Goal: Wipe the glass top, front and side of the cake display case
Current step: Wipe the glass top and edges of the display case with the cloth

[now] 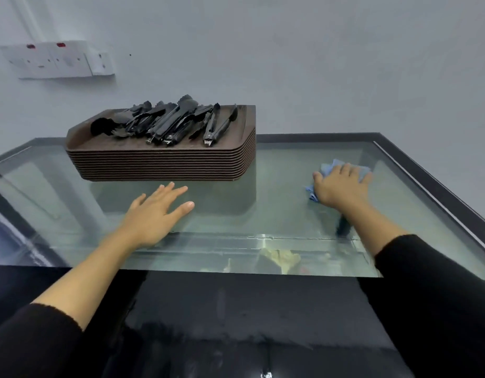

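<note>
The glass top (285,192) of the cake display case fills the middle of the head view, framed in black. My right hand (342,186) presses flat on a blue cloth (331,166) at the right side of the glass, near the black right frame. The cloth shows above my fingers and by my thumb. My left hand (157,211) rests flat on the glass with fingers spread and nothing in it, just in front of the tray stack. Both sleeves are black. Cakes show dimly through the glass near the front edge.
A stack of brown trays (165,165) stands at the back left of the glass, with several black tongs (170,121) piled on top. A white socket panel (58,60) hangs on the grey wall. A glossy black surface (249,317) lies in front of the glass.
</note>
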Available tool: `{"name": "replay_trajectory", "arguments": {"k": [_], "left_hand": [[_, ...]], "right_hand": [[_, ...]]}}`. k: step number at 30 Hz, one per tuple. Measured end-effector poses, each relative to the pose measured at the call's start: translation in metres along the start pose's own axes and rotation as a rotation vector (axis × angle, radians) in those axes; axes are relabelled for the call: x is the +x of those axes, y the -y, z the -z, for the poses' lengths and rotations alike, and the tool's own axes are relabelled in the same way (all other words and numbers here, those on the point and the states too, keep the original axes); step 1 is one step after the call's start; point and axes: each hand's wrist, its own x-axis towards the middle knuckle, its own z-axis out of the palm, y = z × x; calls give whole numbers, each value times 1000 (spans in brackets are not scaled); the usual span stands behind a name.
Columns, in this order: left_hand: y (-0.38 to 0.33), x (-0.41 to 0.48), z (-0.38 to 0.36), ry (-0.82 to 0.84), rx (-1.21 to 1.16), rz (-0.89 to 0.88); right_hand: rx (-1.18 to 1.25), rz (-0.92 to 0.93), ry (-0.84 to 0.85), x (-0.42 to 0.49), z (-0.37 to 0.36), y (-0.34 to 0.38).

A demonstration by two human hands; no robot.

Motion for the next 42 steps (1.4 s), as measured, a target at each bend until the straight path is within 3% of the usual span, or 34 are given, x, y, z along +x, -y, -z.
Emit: {"name": "replay_trajectory", "arguments": {"k": [2,5,9,11,13,16,18,23,27,29,32,34,36,39,42], "left_hand": [[0,0,-1,3,5,4],[2,1,0,16,9,1],[2,0,0,31,15,-3],[2,-2,-1,27,19,-3],[2,-1,-2,18,30,-3],[4,3,-2,5,38,-4],[6,3,-3,7,25,-15],[7,0,-1,24,-18,-23],[2,-2,2,33,-19,-23],[2,-3,2,38,-12,-25],[1,-2,1,20,22,-24],[0,0,0,12,29,-29],[0,0,1,14,28,-38],[0,-3,3,20,37,-60],[3,-16,7,58,38,-107]], "right_hand": [[6,80,25,2,-8,49],[3,414,87,-28,-11,94],[44,736,109,-87,-6,47],[-5,705,84,-83,0,9],[-55,532,87,-44,6,-12],[-1,287,35,20,4,3],[-13,243,47,39,-6,32],[15,494,138,-24,-7,73],[10,846,176,-109,5,0],[14,794,220,-108,17,-49],[20,362,163,-81,24,-84],[6,214,110,-78,16,-64],[22,241,101,-99,9,-20],[52,455,162,-160,1,46],[75,653,212,-210,-4,46]]}}
